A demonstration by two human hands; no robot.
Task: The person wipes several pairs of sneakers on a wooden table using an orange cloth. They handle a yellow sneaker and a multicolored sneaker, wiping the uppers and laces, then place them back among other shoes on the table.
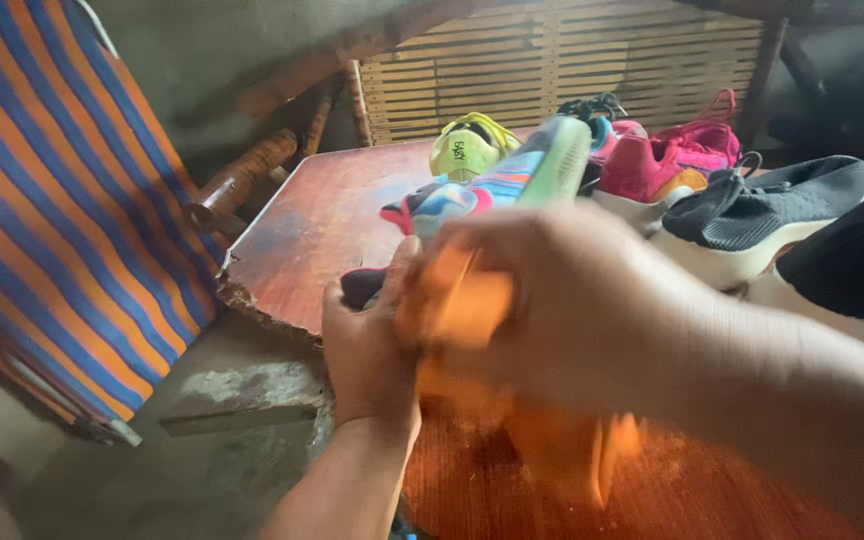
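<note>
Both hands are working in front of me at the near edge of the wooden table [312,225]. I am closing my left hand [367,345] around the heel end of a multicoloured shoe [512,175], which is pointing away from me above the tabletop. I am curling my right hand [552,300] around a blurred orange cloth [457,305] against the shoe. Beyond it, a yellow-green shoe [467,148], a pink shoe [667,160] and a dark grey shoe [762,210] are sitting on the table.
</note>
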